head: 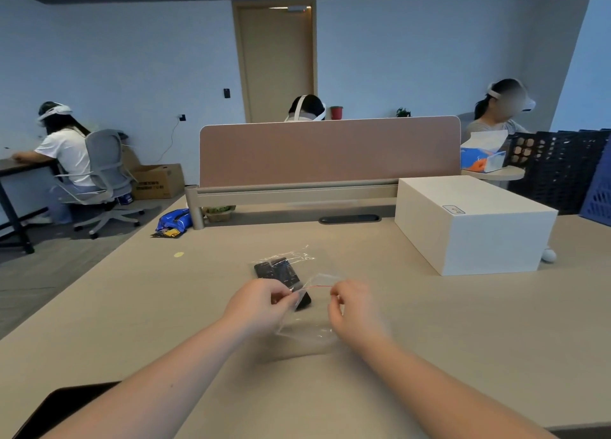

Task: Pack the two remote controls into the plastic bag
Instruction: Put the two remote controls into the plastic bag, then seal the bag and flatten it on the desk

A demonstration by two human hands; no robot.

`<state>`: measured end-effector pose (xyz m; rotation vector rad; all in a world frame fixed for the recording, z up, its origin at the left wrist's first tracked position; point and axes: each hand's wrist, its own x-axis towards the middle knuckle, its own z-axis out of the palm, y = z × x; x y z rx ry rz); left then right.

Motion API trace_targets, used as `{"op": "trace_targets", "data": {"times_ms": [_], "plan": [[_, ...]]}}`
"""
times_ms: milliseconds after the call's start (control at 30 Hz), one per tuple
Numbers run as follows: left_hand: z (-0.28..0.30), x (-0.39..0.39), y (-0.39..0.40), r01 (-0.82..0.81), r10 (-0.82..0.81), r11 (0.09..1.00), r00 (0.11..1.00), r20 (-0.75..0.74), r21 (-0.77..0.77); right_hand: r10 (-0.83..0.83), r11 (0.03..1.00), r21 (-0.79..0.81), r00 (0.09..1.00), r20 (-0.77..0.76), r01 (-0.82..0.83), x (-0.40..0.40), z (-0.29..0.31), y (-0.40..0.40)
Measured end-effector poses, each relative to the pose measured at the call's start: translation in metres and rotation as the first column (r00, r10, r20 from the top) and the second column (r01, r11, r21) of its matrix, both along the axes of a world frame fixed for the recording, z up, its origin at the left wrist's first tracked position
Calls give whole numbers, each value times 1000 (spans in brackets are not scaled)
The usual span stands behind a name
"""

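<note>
A clear plastic bag (310, 319) with a red zip line hangs just above the beige table (429, 323). My left hand (261, 306) pinches its left top corner and my right hand (350, 309) pinches its right top corner, holding the mouth stretched between them. Beyond my hands, two black remote controls (279, 271) lie side by side on the table, partly covered by another crumpled clear plastic sheet (291, 256). The near end of one remote shows through the held bag.
A white box (472, 227) stands on the table at the right, with a small white ball (549, 256) beside it. A pink divider screen (330, 151) closes off the far edge. A blue packet (173, 222) lies at the far left. People sit at other desks.
</note>
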<state>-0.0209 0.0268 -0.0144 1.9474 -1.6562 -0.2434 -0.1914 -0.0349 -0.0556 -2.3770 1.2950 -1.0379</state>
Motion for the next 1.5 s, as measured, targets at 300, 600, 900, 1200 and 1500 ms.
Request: {"op": "trace_targets", "data": {"times_ms": [300,600,900,1200,1500], "plan": [[-10,8,14,-11,-2,997,987,161,78,-11,946,319,991,-132,53,-37,-2,-13],[-13,5,26,62,-67,995,997,49,83,-35,965,242,967,-251,98,-39,5,-20],[-36,27,43,212,-133,969,879,458,-126,-32,993,84,893,-450,78,-52,20,-15],[-25,22,51,67,18,991,797,603,-118,-48,999,-47,835,-547,26,-54,34,9],[-23,21,52,110,6,988,689,724,-113,78,997,64,794,-603,-49,-52,39,23]]}}
